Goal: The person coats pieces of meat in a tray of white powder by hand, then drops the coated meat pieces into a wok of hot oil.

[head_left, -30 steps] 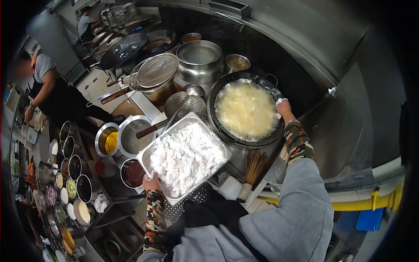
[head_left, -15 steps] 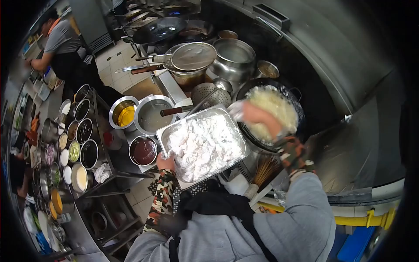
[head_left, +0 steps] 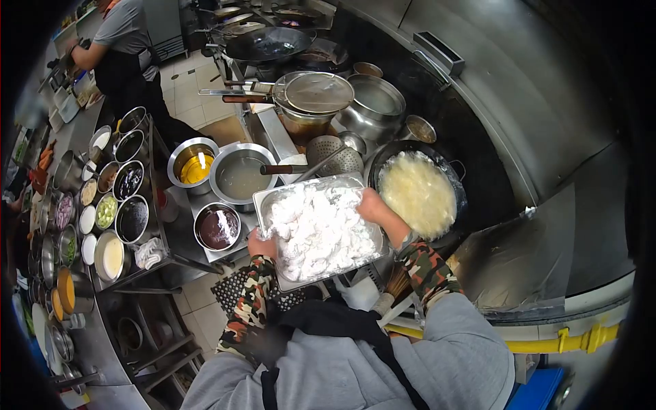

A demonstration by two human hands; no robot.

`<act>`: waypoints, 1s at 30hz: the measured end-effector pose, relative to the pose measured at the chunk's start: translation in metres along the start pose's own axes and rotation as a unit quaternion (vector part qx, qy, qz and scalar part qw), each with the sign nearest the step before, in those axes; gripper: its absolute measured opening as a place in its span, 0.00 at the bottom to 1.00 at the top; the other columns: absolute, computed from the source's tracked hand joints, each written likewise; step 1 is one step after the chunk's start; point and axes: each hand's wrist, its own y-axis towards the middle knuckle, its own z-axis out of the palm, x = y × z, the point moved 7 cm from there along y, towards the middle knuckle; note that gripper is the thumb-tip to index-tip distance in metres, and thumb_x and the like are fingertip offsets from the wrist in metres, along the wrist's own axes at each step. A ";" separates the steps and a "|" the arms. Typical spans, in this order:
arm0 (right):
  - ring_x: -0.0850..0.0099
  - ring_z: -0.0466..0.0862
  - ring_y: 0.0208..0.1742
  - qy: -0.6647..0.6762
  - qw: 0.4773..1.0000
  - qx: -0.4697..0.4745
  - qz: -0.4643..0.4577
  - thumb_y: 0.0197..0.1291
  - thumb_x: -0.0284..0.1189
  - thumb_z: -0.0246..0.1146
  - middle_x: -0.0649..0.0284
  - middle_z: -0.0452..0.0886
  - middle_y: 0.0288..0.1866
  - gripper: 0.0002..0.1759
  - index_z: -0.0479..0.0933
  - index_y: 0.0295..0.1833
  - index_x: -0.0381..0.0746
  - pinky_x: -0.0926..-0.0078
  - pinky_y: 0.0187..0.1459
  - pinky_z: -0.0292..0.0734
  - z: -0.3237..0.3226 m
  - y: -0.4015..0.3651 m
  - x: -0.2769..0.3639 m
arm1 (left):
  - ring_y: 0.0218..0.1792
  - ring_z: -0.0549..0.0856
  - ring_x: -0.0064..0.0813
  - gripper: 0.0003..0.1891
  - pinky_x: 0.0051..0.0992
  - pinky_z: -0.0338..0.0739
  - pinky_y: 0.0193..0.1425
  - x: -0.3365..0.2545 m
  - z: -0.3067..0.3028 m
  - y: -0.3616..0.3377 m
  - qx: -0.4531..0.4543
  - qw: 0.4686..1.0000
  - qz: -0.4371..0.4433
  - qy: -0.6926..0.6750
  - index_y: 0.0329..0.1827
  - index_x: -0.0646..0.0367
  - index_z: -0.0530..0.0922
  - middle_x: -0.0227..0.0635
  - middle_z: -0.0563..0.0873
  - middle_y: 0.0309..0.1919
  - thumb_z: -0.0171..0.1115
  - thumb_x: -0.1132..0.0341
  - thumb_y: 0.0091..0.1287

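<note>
At the stove front, tray (head_left: 311,186): a shallow metal tray, tilted a little, just left of the wok and in front of the person's chest.
Floured pieces (head_left: 314,229): white, lumpy, heaped across nearly the whole tray.
Left hand (head_left: 262,244): fingers closed round the tray's near-left rim, with a camouflage sleeve behind it.
Right hand (head_left: 374,205): on the tray's right side next to the wok, fingers curled down at the edge of the heap. Whether they grip a piece or the rim cannot be told.
Wok (head_left: 451,171): dark and round, touching or almost touching the tray's right rim, and full of pale yellow foaming oil (head_left: 418,195).
Perforated ladle (head_left: 333,154): lies just beyond the tray's far rim, bowl up.
Steel pan (head_left: 242,176): left of the ladle, holding greyish liquid, with a wooden handle laid over it.
Oil bowl (head_left: 194,165): beside the pan, holding yellow liquid.
Sauce bowl (head_left: 217,227): holds dark red-brown sauce, just left of the tray.
Bamboo brush (head_left: 398,281): under the right forearm, near the wok's front.
Condiment pots (head_left: 113,205): rows of small round pots on the bench to the left, well apart from the tray.
Large steel pot (head_left: 372,102): behind the ladle, beside a pot with a mesh strainer (head_left: 318,92) on top.
Co-worker (head_left: 126,41): stands at the far left bench in a grey shirt and dark apron.
</note>
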 end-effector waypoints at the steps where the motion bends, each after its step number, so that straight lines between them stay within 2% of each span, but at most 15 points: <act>1: 0.55 0.76 0.38 -0.037 0.999 -0.009 0.021 0.44 0.25 0.55 0.46 0.76 0.35 0.12 0.73 0.37 0.30 0.69 0.42 0.70 -0.001 -0.006 -0.013 | 0.32 0.80 0.30 0.13 0.26 0.71 0.39 0.000 0.000 -0.001 0.003 1.000 -0.010 -0.005 0.37 0.65 0.75 0.41 0.81 0.29 0.62 0.71 0.47; 4: 0.56 0.76 0.41 -0.054 0.996 -0.055 0.051 0.45 0.25 0.55 0.46 0.76 0.38 0.13 0.72 0.39 0.31 0.68 0.43 0.69 -0.009 -0.019 -0.017 | 0.31 0.80 0.29 0.13 0.25 0.71 0.38 -0.003 0.000 0.001 0.003 1.000 0.013 0.016 0.37 0.65 0.75 0.40 0.81 0.29 0.62 0.72 0.47; 6: 0.52 0.74 0.43 -0.027 0.994 -0.026 0.099 0.44 0.27 0.56 0.41 0.74 0.38 0.16 0.71 0.37 0.26 0.67 0.45 0.69 -0.002 -0.022 -0.018 | 0.30 0.80 0.28 0.13 0.25 0.72 0.37 -0.001 0.002 0.001 -0.007 0.998 -0.039 -0.041 0.37 0.64 0.74 0.39 0.81 0.28 0.62 0.73 0.47; 7: 0.57 0.73 0.45 -0.004 0.985 -0.023 0.171 0.47 0.26 0.55 0.47 0.72 0.44 0.19 0.68 0.47 0.31 0.68 0.45 0.68 0.000 -0.027 -0.015 | 0.30 0.80 0.28 0.12 0.25 0.72 0.37 0.005 0.004 0.004 -0.004 0.999 -0.020 -0.048 0.36 0.64 0.74 0.38 0.81 0.28 0.61 0.73 0.47; 10: 0.59 0.73 0.44 0.173 0.944 -0.115 0.256 0.51 0.26 0.52 0.48 0.72 0.43 0.20 0.65 0.50 0.30 0.68 0.45 0.68 0.010 -0.034 -0.005 | 0.31 0.80 0.28 0.11 0.25 0.72 0.37 0.006 0.005 0.007 0.016 1.000 0.010 -0.014 0.36 0.63 0.74 0.38 0.81 0.28 0.61 0.75 0.47; 14: 0.59 0.74 0.45 0.317 0.887 -0.202 0.268 0.52 0.24 0.49 0.50 0.72 0.44 0.18 0.64 0.50 0.30 0.67 0.46 0.69 0.026 -0.033 -0.002 | 0.31 0.80 0.27 0.11 0.24 0.72 0.37 0.011 0.005 0.008 0.020 0.999 -0.009 -0.029 0.35 0.64 0.74 0.38 0.81 0.29 0.61 0.75 0.47; 16: 0.59 0.74 0.46 0.534 0.776 -0.203 0.268 0.56 0.25 0.43 0.51 0.72 0.46 0.17 0.65 0.50 0.30 0.64 0.48 0.70 0.037 -0.023 -0.011 | 0.31 0.80 0.27 0.12 0.24 0.72 0.37 -0.003 0.001 0.001 0.007 1.000 -0.026 -0.003 0.36 0.66 0.74 0.38 0.81 0.29 0.61 0.75 0.47; 17: 0.59 0.74 0.46 0.534 0.775 -0.204 0.269 0.56 0.25 0.43 0.51 0.72 0.46 0.17 0.65 0.50 0.30 0.64 0.48 0.70 0.035 -0.020 -0.017 | 0.31 0.80 0.27 0.12 0.24 0.72 0.37 -0.002 0.002 0.001 0.008 1.000 -0.027 -0.003 0.36 0.66 0.74 0.38 0.81 0.29 0.61 0.75 0.47; 19: 0.60 0.75 0.47 0.791 0.562 -0.119 0.210 0.58 0.27 0.39 0.50 0.73 0.47 0.18 0.66 0.50 0.30 0.62 0.50 0.70 0.034 -0.011 0.001 | 0.31 0.80 0.27 0.12 0.24 0.72 0.37 0.000 0.000 0.001 0.002 1.000 -0.027 0.006 0.36 0.67 0.74 0.39 0.82 0.29 0.62 0.75 0.48; 20: 0.60 0.75 0.47 0.791 0.561 -0.122 0.211 0.58 0.27 0.39 0.50 0.73 0.47 0.18 0.66 0.50 0.30 0.62 0.50 0.70 0.034 -0.008 -0.005 | 0.31 0.80 0.27 0.12 0.24 0.72 0.37 0.001 0.000 0.000 0.004 1.000 -0.028 0.006 0.36 0.67 0.74 0.39 0.82 0.29 0.62 0.75 0.48; 22: 0.59 0.76 0.46 0.843 0.518 -0.020 0.140 0.58 0.30 0.39 0.51 0.75 0.45 0.18 0.70 0.46 0.33 0.60 0.50 0.70 0.040 0.004 -0.005 | 0.30 0.80 0.27 0.12 0.23 0.72 0.36 0.006 0.002 0.001 0.002 0.998 -0.061 -0.020 0.36 0.67 0.74 0.39 0.82 0.29 0.62 0.74 0.48; 23: 0.61 0.76 0.45 0.828 0.531 -0.044 0.174 0.58 0.30 0.41 0.52 0.76 0.42 0.17 0.71 0.44 0.34 0.61 0.49 0.71 0.048 0.001 -0.016 | 0.30 0.80 0.28 0.12 0.24 0.72 0.36 0.027 0.007 0.010 0.016 0.998 -0.043 -0.047 0.36 0.68 0.74 0.40 0.82 0.29 0.62 0.74 0.47; 26: 0.62 0.77 0.43 0.812 0.549 -0.024 0.196 0.58 0.32 0.42 0.53 0.76 0.41 0.16 0.71 0.44 0.34 0.63 0.48 0.71 0.053 -0.003 -0.001 | 0.30 0.80 0.28 0.12 0.24 0.72 0.36 0.013 0.006 0.006 0.028 0.998 -0.034 -0.046 0.35 0.68 0.74 0.40 0.82 0.29 0.62 0.73 0.47; 28: 0.63 0.77 0.38 0.864 0.497 0.042 0.075 0.58 0.36 0.45 0.57 0.77 0.37 0.17 0.72 0.41 0.36 0.66 0.45 0.72 0.028 0.003 0.038 | 0.30 0.80 0.29 0.12 0.25 0.72 0.36 0.009 0.002 0.007 0.003 1.000 -0.007 0.027 0.35 0.68 0.75 0.40 0.82 0.29 0.63 0.73 0.47; 30: 0.62 0.77 0.39 0.845 0.509 0.006 0.167 0.58 0.38 0.45 0.56 0.77 0.38 0.18 0.72 0.41 0.35 0.64 0.45 0.72 0.022 -0.011 0.058 | 0.31 0.80 0.29 0.13 0.25 0.72 0.37 0.002 0.002 0.002 0.009 0.999 -0.050 -0.010 0.35 0.68 0.75 0.41 0.82 0.29 0.63 0.73 0.46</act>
